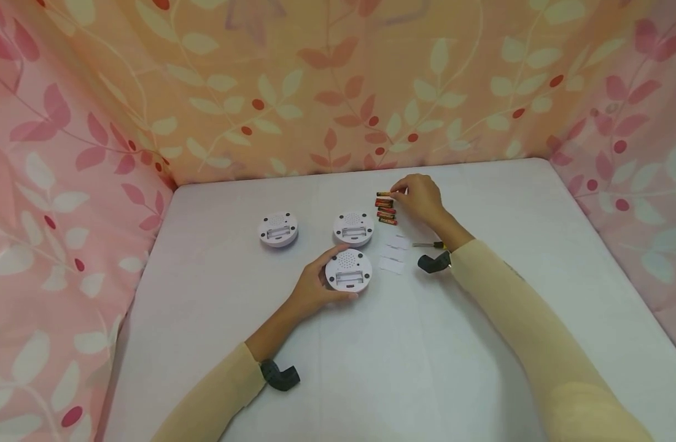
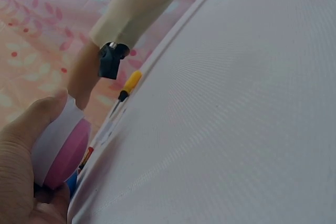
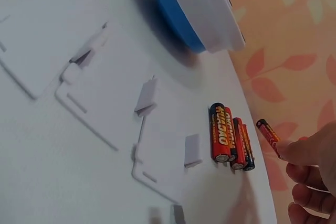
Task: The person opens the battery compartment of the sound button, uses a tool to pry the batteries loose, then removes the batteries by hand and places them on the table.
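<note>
My left hand (image 1: 310,288) grips a round white device (image 1: 347,261) by its rim, thumb on one side and fingers on the other. Its underside faces up, showing speaker holes and an uncovered battery compartment; in the left wrist view its other side is pink. Between thumb and fingertips, my right hand (image 1: 422,197) pinches a battery (image 3: 269,135), lifted just off the far part of the table. Right below that hand lie several red-and-black batteries (image 3: 223,132) in a column. Two similar round devices, one in the middle (image 1: 353,236) and one at left (image 1: 279,237), rest underside up.
White battery covers (image 1: 395,253) lie in a column right of the held device. A screwdriver (image 2: 132,82) with a yellow and black handle lies beside them, under the right wrist. Patterned cloth (image 1: 326,92) hangs behind the white table (image 1: 221,294) and along both sides.
</note>
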`<state>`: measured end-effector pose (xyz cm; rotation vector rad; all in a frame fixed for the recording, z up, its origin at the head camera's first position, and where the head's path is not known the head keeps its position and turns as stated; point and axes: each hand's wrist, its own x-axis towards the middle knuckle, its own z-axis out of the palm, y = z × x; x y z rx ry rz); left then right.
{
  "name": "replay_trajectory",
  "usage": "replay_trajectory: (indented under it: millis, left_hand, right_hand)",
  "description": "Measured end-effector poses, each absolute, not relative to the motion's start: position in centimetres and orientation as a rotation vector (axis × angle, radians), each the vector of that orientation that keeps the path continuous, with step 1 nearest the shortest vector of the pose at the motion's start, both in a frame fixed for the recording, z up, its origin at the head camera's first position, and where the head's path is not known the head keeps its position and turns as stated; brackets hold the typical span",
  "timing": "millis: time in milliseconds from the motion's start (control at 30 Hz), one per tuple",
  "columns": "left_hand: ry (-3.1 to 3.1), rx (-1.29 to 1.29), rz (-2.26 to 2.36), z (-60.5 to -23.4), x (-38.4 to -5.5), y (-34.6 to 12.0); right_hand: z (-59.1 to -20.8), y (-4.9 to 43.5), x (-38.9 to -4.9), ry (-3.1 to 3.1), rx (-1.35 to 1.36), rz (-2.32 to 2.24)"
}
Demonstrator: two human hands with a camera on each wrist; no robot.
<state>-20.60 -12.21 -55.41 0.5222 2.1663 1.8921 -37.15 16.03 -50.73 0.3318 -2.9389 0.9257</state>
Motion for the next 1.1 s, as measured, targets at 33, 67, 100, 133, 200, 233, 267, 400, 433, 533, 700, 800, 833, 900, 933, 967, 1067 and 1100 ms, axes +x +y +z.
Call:
replay_trajectory:
  millis: [33,67,100,133,200,233,267,400,433,533,700,800,833,900,933,967,1067,1100]
  left_hand:
    - [2.162,0.522,1.897,-55.4,-20.6,-12.2]
    - [2.160,0.522,1.898,-55.4,-20.6,-12.2]
    - [2.157,0.517,1.899,-55.4,-20.6,-12.2]
    - [2.156,0.515,1.899,-55.4,-20.5,-12.1]
    - [2.152,0.510,1.899,-55.4,-20.5,-12.1]
    - [2.153,0.509,1.896,-55.4,-20.5,-12.1]
    - [2.157,0.505,1.892,-55.4,-20.5,-12.1]
    - [2.172,0.497,1.880,-55.3,-20.4,-12.1]
    - [2.175,0.496,1.880,-55.3,-20.4,-12.1]
    - [2.175,0.493,1.884,-55.4,-20.5,-12.2]
    - [2.165,0.491,1.895,-55.4,-20.4,-12.2]
    - [2.162,0.495,1.897,-55.3,-20.3,-12.1]
    - [2.163,0.499,1.896,-55.3,-20.3,-12.0]
    - [2.166,0.507,1.889,-55.2,-20.3,-11.9]
    - [2.166,0.515,1.884,-55.2,-20.4,-11.9]
    - [2.165,0.521,1.881,-55.2,-20.5,-11.8]
    - [2.172,0.531,1.865,-55.3,-20.7,-11.8]
    - [2.175,0.533,1.861,-55.3,-20.8,-11.7]
  right_hand:
    - [-50.9,16.0,-37.3,-2.943,0.325,0.924]
    - [-51.1,16.0,-37.4,-2.947,0.320,0.920]
    - [-51.2,16.0,-37.5,-2.951,0.316,0.908]
    - [-51.4,16.0,-37.6,-2.954,0.310,0.899]
    - [-51.8,16.0,-37.8,-2.959,0.300,0.891]
    - [-51.9,16.1,-37.8,-2.957,0.296,0.889]
    - [-52.1,16.1,-37.9,-2.959,0.291,0.884]
    - [-52.4,16.1,-38.1,-2.966,0.288,0.880]
    - [-52.5,16.2,-38.2,-2.968,0.294,0.876]
    - [-52.6,16.2,-38.3,-2.982,0.311,0.878]
    - [-52.7,16.3,-38.3,-3.017,0.323,0.903]
    - [-52.6,16.5,-38.1,-3.014,0.324,0.895]
    - [-52.5,16.6,-38.0,-3.004,0.324,0.896]
    - [-52.1,16.9,-37.6,-2.981,0.311,0.915]
    - [-51.9,17.1,-37.2,-2.967,0.300,0.929]
    - [-51.7,17.3,-36.8,-2.951,0.291,0.951]
    - [-51.2,17.8,-35.2,-2.923,0.292,1.005]
    - [-51.2,18.0,-34.7,-2.917,0.302,1.014]
